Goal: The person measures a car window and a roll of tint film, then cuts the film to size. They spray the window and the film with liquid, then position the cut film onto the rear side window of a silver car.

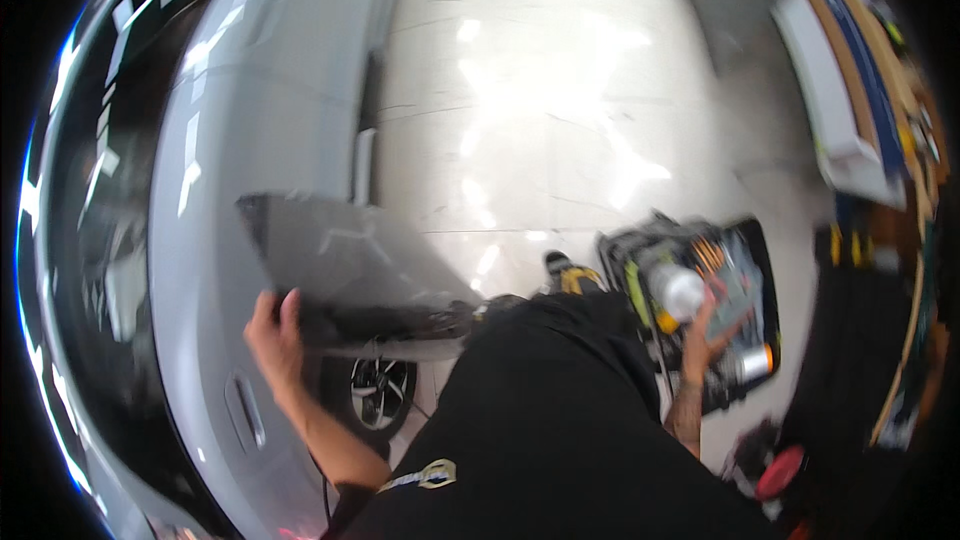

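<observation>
At the left, my left hand (277,335) is closed at the near edge of a smoky grey sheet (375,250), thumb raised. The sheet spreads out beside a silver car (225,320) and above its wheel (382,392); whether it touches the bodywork I cannot tell. My right hand (706,340), slightly blurred, is over an open black tool bag (770,310), fingers apart. Right by its fingertips is a clear bottle with a white end (680,292) and something red. Its fingers do not visibly wrap round the bottle.
In the bag lie orange-tipped tools (710,255) and a white can with an orange rim (755,362). A shelf or bench with a white box (840,90) runs along the right. A red round object (780,472) is at lower right. Pale shiny floor (540,120) stretches ahead.
</observation>
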Motion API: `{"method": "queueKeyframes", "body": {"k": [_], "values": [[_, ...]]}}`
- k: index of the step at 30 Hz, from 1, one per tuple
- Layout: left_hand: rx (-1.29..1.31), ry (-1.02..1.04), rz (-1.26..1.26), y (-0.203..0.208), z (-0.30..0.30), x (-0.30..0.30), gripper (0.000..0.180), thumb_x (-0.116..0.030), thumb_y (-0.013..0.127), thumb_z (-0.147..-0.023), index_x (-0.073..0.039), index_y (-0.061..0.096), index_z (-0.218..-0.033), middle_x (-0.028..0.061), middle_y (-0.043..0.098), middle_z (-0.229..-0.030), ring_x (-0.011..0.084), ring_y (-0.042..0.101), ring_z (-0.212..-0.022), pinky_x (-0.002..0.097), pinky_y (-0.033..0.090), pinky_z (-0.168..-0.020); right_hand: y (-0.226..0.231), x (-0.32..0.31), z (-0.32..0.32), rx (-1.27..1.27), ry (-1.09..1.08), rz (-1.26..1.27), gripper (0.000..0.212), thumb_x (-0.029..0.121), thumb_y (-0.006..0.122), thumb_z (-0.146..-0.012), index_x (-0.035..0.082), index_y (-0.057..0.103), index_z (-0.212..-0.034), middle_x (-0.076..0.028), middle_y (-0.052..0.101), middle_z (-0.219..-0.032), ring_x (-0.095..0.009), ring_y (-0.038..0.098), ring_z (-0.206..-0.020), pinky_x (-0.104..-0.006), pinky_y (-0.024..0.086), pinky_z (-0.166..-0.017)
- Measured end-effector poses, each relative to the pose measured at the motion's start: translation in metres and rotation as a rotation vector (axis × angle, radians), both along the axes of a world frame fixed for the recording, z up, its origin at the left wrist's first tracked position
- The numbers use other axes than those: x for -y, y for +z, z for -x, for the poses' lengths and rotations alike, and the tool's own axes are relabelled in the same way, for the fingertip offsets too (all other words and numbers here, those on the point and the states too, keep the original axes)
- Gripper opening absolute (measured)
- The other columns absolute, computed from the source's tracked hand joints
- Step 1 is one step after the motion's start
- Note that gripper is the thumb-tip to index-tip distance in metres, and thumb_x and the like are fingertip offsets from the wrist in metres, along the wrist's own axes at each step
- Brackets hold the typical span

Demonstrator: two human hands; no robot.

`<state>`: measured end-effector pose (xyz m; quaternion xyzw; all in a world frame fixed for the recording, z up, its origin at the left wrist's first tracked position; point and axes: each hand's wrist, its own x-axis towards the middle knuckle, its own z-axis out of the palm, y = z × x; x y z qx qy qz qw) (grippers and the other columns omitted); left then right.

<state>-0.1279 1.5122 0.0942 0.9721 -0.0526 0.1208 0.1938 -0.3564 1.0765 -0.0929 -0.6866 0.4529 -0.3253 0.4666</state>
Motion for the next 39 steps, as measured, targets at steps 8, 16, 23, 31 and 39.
{"method": "queueKeyframes", "body": {"k": [8, 16, 23, 31, 39], "values": [[0.032, -0.022, 0.14, 0.003, -0.007, 0.024, 0.03, -0.021, 0.059, -0.086, 0.001, 0.042, -0.074, 0.0203, 0.045, -0.059, 0.0363, 0.038, -0.051, 0.0375, 0.037, -0.049, 0.171, 0.055, 0.0, -0.487, 0.698, 0.466, 0.012, 0.003, 0.06, -0.08, -0.004, 0.062, -0.091, -0.012, 0.06, -0.069, -0.015, 0.057, -0.06, -0.0283, 0.047, -0.057], [0.029, -0.183, 0.13, -0.069, -0.006, 0.099, 0.016, -0.016, 0.053, -0.085, -0.001, 0.057, -0.088, 0.0197, 0.061, -0.081, 0.0364, 0.059, -0.056, 0.0457, 0.047, -0.049, 0.208, -0.264, -0.295, -0.234, 1.342, 1.002, 0.055, 0.049, 0.068, -0.072, -0.004, 0.057, -0.087, -0.019, 0.062, -0.081, -0.032, 0.063, -0.081, -0.0392, 0.051, -0.066], [0.008, -0.06, 0.587, -0.083, 0.009, 0.095, 0.019, -0.016, 0.054, -0.083, 0.002, 0.056, -0.092, 0.0215, 0.06, -0.077, 0.0391, 0.059, -0.062, 0.0474, 0.048, -0.055, 0.159, -0.322, -0.336, -0.356, 1.511, 1.424, 0.02, 0.021, 0.059, -0.079, 0.005, 0.066, -0.069, -0.017, 0.062, -0.068, -0.035, 0.061, -0.062, -0.0415, 0.05, -0.058], [-0.175, -0.6, 1.086, -0.082, 0.026, 0.079, 0.051, -0.041, 0.031, -0.096, -0.002, 0.044, -0.127, 0.0209, 0.06, -0.107, 0.037, 0.057, -0.097, 0.0405, 0.044, -0.086, 0.247, -0.256, -0.302, -0.315, 1.564, 1.0, 0.013, 0.011, 0.059, -0.082, 0.001, 0.066, -0.083, -0.018, 0.061, -0.067, -0.029, 0.06, -0.058, -0.0354, 0.046, -0.056], [-0.307, 0.3, 1.055, -0.236, 0.017, -0.083, 0.065, -0.033, 0.07, -0.077, 0.0, 0.044, -0.127, 0.0223, 0.046, -0.129, 0.0309, 0.057, -0.104, 0.0365, 0.044, -0.088, 0.352, -0.109, -0.269, 0.168, 1.227, 1.054, 0.016, 0.01, 0.064, -0.083, 0.002, 0.065, -0.097, -0.009, 0.062, -0.093, -0.016, 0.057, -0.088, -0.0267, 0.042, -0.078]]}}
